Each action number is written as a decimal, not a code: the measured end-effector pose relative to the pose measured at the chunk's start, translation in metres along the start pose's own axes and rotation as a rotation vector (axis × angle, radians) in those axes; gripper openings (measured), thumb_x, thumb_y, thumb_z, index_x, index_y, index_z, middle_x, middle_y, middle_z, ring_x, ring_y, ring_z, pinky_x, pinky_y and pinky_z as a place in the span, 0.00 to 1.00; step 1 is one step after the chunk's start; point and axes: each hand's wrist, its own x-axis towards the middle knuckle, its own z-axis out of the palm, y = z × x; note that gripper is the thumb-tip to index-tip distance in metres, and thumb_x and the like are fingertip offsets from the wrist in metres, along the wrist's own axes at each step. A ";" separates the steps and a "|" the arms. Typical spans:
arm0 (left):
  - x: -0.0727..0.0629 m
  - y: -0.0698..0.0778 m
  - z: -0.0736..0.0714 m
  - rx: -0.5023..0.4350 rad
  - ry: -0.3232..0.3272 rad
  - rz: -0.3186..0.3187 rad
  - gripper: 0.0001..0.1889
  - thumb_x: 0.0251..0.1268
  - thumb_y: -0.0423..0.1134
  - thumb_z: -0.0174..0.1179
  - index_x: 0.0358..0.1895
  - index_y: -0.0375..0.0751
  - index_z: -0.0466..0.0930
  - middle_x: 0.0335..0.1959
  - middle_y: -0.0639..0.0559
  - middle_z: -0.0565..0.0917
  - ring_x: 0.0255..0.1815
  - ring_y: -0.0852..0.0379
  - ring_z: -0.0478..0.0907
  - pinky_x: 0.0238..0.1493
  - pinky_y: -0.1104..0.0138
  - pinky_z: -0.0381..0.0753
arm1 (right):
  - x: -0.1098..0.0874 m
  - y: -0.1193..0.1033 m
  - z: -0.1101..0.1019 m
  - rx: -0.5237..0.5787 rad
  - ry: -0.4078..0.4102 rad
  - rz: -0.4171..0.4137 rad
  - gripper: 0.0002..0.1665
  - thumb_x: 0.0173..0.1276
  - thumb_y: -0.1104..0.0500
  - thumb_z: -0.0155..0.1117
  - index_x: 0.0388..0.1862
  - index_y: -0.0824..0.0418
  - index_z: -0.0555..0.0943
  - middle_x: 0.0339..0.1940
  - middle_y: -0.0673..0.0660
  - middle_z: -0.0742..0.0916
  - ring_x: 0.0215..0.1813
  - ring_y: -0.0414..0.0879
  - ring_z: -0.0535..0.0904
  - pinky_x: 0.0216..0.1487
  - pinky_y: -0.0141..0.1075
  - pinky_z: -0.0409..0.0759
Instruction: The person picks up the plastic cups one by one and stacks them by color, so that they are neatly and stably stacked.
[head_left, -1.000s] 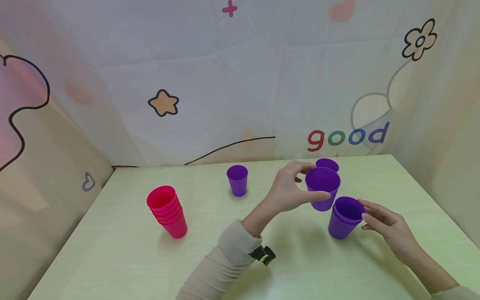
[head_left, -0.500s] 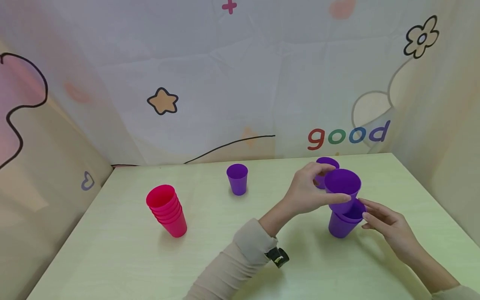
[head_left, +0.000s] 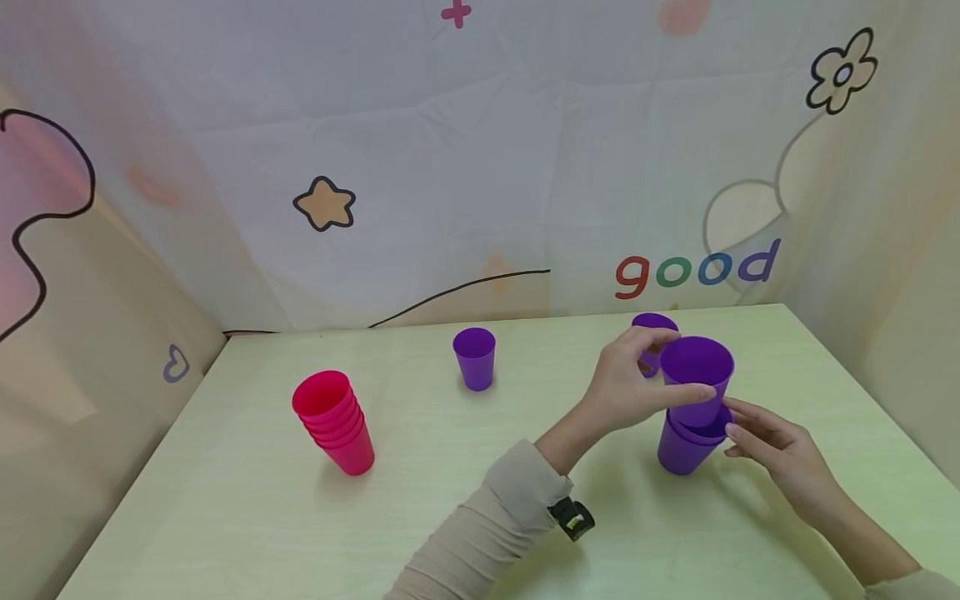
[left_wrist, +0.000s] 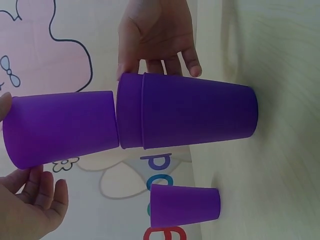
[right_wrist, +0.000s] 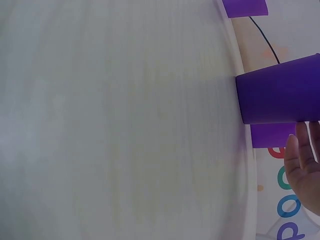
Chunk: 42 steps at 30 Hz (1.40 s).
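While the left hand (head_left: 630, 387) held one purple cup (head_left: 697, 365), clamped between thumb and fingers, mouth up, at the top of a two-cup purple stack (head_left: 681, 452), we noted the right hand (head_left: 780, 467), fingers extended, touching that stack near its rim. Elsewhere on the table (head_left: 247, 533) we listed two single purple cups (head_left: 476, 360), farther back, and a pink stack (head_left: 351, 442), leftward.

Free table (head_left: 412, 450) lies between the red stack (head_left: 341, 433) and the middle purple cup (head_left: 475, 367); the rear purple cup (head_left: 656, 322) obstructs behind the left hand (head_left: 626, 386), and the right hand (head_left: 783, 458) blocks the right of the purple stack (head_left: 678, 454).
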 end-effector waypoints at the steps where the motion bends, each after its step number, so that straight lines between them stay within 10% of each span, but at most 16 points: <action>1: 0.000 0.000 0.001 0.001 0.001 0.002 0.30 0.44 0.46 0.71 0.53 0.40 0.74 0.43 0.57 0.76 0.40 0.68 0.68 0.39 0.79 0.72 | 0.000 0.000 0.000 0.002 0.000 0.000 0.27 0.66 0.77 0.44 0.56 0.54 0.77 0.42 0.47 0.84 0.38 0.37 0.79 0.37 0.28 0.78; 42: -0.006 -0.021 0.029 0.027 -0.109 -0.150 0.33 0.41 0.48 0.73 0.55 0.43 0.74 0.42 0.63 0.76 0.44 0.70 0.68 0.40 0.79 0.70 | 0.001 0.001 0.000 0.011 -0.022 -0.029 0.27 0.66 0.78 0.43 0.54 0.54 0.77 0.42 0.47 0.84 0.40 0.36 0.79 0.37 0.27 0.78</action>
